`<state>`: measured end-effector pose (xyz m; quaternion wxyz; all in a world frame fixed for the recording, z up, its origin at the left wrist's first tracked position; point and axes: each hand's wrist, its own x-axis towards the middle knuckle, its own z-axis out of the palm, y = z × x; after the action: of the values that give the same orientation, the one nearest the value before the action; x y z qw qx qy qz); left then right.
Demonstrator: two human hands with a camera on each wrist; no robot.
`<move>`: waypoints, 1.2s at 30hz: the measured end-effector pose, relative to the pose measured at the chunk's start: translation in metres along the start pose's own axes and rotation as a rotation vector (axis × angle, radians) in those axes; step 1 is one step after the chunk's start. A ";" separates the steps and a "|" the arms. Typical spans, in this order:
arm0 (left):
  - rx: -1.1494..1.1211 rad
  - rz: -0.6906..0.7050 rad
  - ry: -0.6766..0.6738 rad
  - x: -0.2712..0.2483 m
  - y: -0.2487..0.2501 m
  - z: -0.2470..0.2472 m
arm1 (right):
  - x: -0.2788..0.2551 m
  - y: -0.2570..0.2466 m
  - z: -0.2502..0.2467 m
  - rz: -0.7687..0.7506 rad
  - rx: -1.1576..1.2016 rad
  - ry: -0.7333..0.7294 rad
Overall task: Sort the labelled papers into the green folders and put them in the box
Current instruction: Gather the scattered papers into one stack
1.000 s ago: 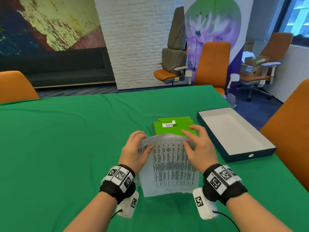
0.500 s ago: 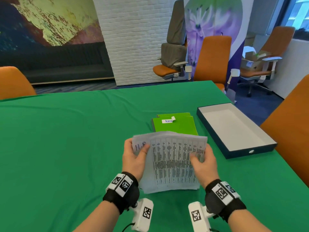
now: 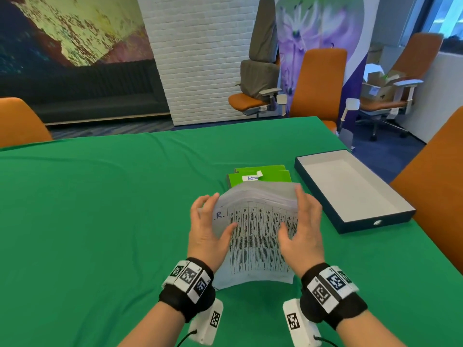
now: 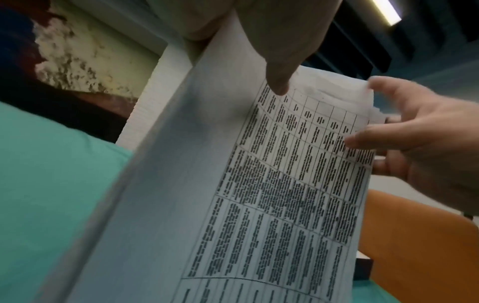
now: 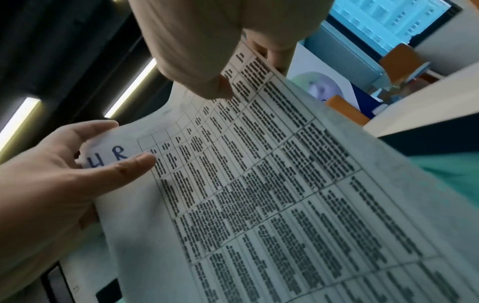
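Note:
A stack of printed table papers (image 3: 255, 241) is bowed and tilted up off the green table, with its lower edge near me. My left hand (image 3: 218, 214) pinches its left edge, thumb on the front and fingers behind, next to a handwritten "HR" label (image 5: 111, 155). My right hand (image 3: 293, 214) grips the right edge the same way. Beyond the stack lie green folders (image 3: 273, 174), the top one tagged "Admin" (image 3: 251, 178). To their right sits the open dark box (image 3: 375, 222), white inside. The left wrist view shows the papers (image 4: 272, 184) close up.
The green tablecloth (image 3: 100, 221) spreads wide to the left. Orange chairs stand at the right edge (image 3: 436, 196), the far side (image 3: 318, 83) and the far left (image 3: 17, 121).
The stack lay on the table with both hands at its top edge. It has since been lifted, tilted up and bowed, with a hand on each side.

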<state>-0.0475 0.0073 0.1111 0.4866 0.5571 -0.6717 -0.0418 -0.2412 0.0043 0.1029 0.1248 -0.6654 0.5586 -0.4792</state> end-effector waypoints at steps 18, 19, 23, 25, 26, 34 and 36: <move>0.061 -0.025 -0.107 0.008 -0.012 -0.020 | 0.008 0.003 -0.014 -0.134 -0.239 -0.084; 0.055 -0.027 -0.119 0.009 -0.013 -0.020 | 0.009 0.004 -0.015 -0.137 -0.240 -0.093; 0.035 -0.022 -0.097 0.010 -0.019 -0.019 | 0.012 0.012 -0.017 -0.106 -0.082 -0.039; -0.010 -0.038 -0.116 0.009 -0.020 -0.018 | 0.010 0.014 -0.017 -0.096 0.020 -0.073; -0.041 -0.035 -0.120 0.007 -0.020 -0.017 | 0.009 0.014 -0.018 -0.073 0.080 -0.091; -0.384 -0.275 0.005 0.005 0.000 -0.012 | -0.002 0.013 -0.011 0.388 0.437 -0.190; -0.389 -0.270 0.032 0.009 0.007 -0.011 | -0.005 0.004 -0.010 0.335 0.419 -0.182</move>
<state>-0.0439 0.0081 0.1267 0.5854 0.5383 -0.5625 -0.2262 -0.2508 0.0104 0.1025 0.3866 -0.5636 0.5363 -0.4952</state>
